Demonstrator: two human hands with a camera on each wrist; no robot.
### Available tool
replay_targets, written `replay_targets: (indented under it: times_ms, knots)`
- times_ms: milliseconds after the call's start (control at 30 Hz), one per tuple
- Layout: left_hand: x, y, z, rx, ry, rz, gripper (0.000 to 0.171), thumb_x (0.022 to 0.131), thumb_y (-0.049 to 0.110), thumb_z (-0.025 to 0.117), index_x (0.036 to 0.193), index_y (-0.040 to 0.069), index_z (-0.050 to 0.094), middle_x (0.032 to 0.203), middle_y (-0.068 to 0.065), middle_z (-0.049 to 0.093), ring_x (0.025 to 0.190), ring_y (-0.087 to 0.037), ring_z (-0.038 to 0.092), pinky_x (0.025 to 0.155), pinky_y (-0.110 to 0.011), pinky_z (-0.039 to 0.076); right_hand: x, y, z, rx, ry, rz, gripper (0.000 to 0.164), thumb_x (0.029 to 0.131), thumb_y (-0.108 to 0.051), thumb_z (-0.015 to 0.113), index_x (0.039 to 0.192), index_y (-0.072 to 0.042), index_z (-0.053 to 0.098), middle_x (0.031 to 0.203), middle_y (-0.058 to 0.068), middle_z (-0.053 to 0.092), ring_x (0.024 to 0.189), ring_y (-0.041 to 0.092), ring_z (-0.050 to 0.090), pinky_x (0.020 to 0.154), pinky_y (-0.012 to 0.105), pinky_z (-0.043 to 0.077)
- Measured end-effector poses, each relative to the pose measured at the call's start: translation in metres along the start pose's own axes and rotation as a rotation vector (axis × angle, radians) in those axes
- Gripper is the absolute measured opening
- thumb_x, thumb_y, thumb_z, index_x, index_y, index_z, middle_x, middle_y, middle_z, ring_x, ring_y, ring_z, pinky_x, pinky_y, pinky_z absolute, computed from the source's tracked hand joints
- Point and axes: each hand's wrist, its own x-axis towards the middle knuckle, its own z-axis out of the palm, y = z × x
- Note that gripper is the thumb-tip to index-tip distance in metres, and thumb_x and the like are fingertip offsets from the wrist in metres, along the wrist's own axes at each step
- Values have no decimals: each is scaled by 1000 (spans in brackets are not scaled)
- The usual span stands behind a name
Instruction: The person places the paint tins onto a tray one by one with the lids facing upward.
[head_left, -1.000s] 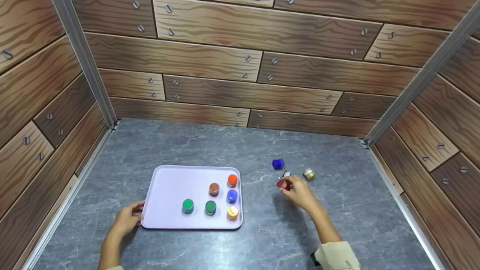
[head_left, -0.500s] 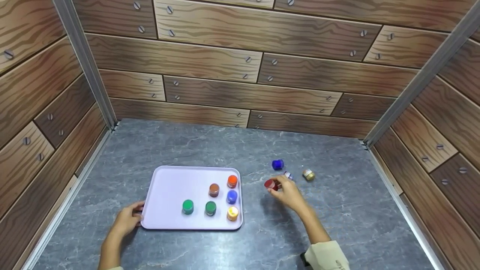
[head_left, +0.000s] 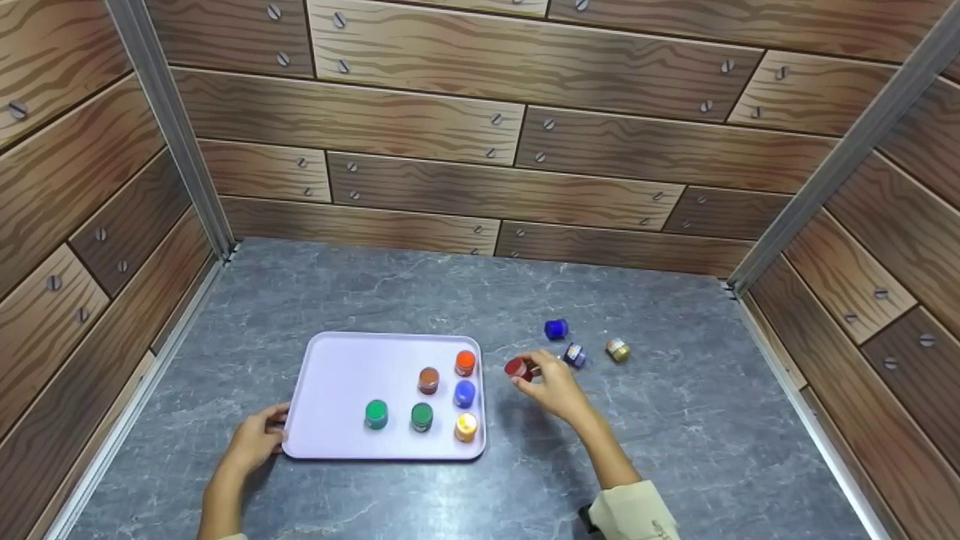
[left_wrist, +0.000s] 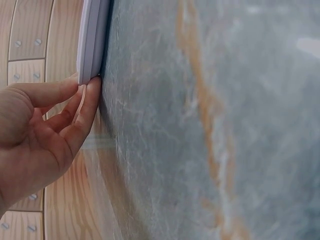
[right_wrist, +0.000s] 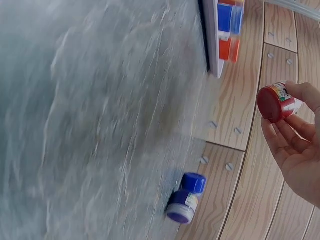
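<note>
My right hand (head_left: 553, 386) pinches a small red paint jar (head_left: 517, 369) between thumb and fingers, above the table just right of the tray. The right wrist view shows the jar (right_wrist: 276, 102) tilted, its label partly under the thumb. My left hand (head_left: 255, 442) grips the left edge of the lilac tray (head_left: 337, 435); in the left wrist view thumb and fingers pinch the tray's rim (left_wrist: 90, 55). On the tray stand paint jars: orange-red (head_left: 465, 363), brown (head_left: 428, 380), blue (head_left: 464, 394), yellow (head_left: 466, 427) and two green, one dark (head_left: 421, 417), one brighter (head_left: 376, 414).
Right of the tray, a blue jar (head_left: 556, 328), a dark purple jar with pale lid (head_left: 574, 355) and a gold jar (head_left: 618, 349) lie on the grey marbled table (head_left: 712, 420). Wood-patterned walls (head_left: 420, 172) enclose the back and both sides.
My right hand has moved left toward the tray with the red paint jar, uncovering the dark purple jar. My left hand and the tray have stayed put.
</note>
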Motion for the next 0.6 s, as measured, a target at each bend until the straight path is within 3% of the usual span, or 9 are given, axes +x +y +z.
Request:
replay_targets:
  times_ms: [600]
  knots:
    - [-1,1,0,2,-13,-7,43,78,-18,48,120,-19,44,105,-30,53,86,-31,58,62,-33,53,16,-31,36,99,-21,-57,28,78,-6,70,103,4,61,91,8,59,82,22,59,74,29,51]
